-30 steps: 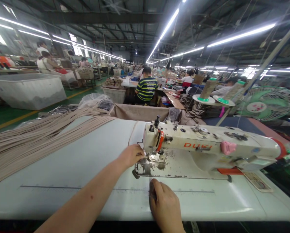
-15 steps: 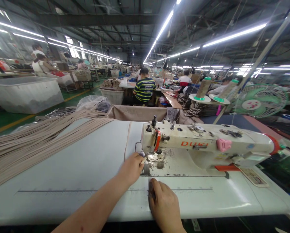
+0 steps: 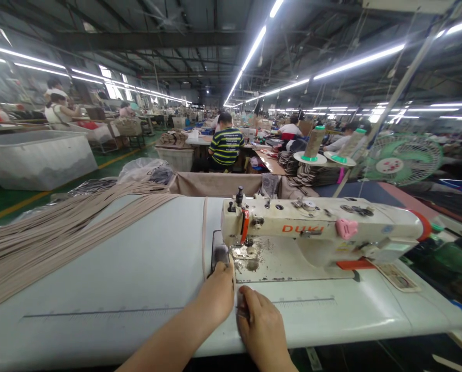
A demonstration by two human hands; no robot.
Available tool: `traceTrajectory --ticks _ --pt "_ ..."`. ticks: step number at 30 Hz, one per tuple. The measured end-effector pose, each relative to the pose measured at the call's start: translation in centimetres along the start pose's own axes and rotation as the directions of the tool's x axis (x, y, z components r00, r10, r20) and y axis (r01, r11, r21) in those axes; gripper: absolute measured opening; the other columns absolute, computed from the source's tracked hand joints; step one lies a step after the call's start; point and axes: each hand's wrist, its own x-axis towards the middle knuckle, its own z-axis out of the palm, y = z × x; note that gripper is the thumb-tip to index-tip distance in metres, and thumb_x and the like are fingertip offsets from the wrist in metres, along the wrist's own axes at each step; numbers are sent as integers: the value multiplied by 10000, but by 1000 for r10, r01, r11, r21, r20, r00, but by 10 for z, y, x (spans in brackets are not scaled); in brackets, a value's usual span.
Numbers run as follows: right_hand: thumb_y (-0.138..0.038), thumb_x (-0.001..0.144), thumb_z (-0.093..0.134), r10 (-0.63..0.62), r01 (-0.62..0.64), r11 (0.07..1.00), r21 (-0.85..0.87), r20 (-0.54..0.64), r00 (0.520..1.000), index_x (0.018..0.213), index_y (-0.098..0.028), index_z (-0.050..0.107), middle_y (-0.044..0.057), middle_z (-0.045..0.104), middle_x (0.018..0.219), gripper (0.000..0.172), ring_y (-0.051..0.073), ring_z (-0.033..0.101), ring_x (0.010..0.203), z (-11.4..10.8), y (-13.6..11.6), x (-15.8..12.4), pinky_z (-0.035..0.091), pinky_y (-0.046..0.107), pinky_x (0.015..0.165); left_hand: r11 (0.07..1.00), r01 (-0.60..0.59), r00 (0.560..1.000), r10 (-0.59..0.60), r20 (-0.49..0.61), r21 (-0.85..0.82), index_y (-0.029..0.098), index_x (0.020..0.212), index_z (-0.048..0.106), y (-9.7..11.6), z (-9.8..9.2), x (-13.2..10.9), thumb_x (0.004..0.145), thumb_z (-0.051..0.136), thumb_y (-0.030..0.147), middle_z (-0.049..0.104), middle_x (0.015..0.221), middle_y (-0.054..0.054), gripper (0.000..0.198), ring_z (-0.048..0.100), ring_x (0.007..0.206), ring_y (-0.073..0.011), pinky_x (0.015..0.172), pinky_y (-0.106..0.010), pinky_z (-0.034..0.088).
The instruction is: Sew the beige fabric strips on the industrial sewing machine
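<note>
A white sewing machine with an orange trim stands on the pale table. Just in front of its needle area is my left hand, its fingers closed on a narrow beige fabric strip. Another stretch of beige strip lies on the table to the left of the machine head. Nearer the table's front edge, to the right of my left hand, my right hand is curled closed. Something dark shows at its thumb side, but I cannot make out what it is.
Long beige strips lie in a heap on the left of the table. A fabric-lined bin stands behind it. Thread cones and a green fan are at the right. A person in a striped shirt sits ahead.
My left hand has drawn back from the needle area toward my right hand, uncovering a dark plate beside the machine head. My right hand stays nearly in place. The view has shifted slightly.
</note>
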Motion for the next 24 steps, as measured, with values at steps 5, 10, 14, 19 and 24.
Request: traceTrajectory --ticks 5,10,14,19,24 --pt "-191 993 454 141 -157 940 304 75 987 1132 -202 649 32 726 890 241 188 664 793 -14 0 7 477 294 731 998 -37 995 33 98 41 134 1509 357 6 2 -21 789 585 95 567 1366 -224 756 704 1096 -288 982 -387 568" --pt "-455 1038 497 304 -384 677 628 236 923 1000 -205 731 12 674 797 345 159 616 749 -51 1 -1 479 268 707 988 -129 990 124 63 85 165 1314 523 -1 -3 -29 806 674 221 566 1304 -182 533 653 1157 -335 1011 -465 546" --pt "-651 1003 486 509 -558 434 707 318 800 970 -180 735 -35 525 599 534 122 467 571 -75 23 -33 392 253 578 945 -315 945 321 -68 83 200 1154 571 -24 7 -19 910 600 323 579 1257 -151 275 616 1196 -349 1047 -523 521" --pt "-882 833 487 841 -703 392 594 78 535 901 -167 717 -8 534 590 753 145 468 540 -111 79 -90 386 291 541 886 -460 878 464 -115 67 207 1178 535 -43 27 -7 991 481 356 624 1213 -122 245 657 1176 -304 1010 -456 552" --pt "-792 834 446 945 -860 322 396 -185 269 834 -197 696 36 603 658 645 200 554 581 -179 140 -148 442 330 559 869 -477 859 493 -140 130 210 1110 593 -45 31 -7 983 442 295 688 1115 -101 215 715 1058 -267 898 -371 590"
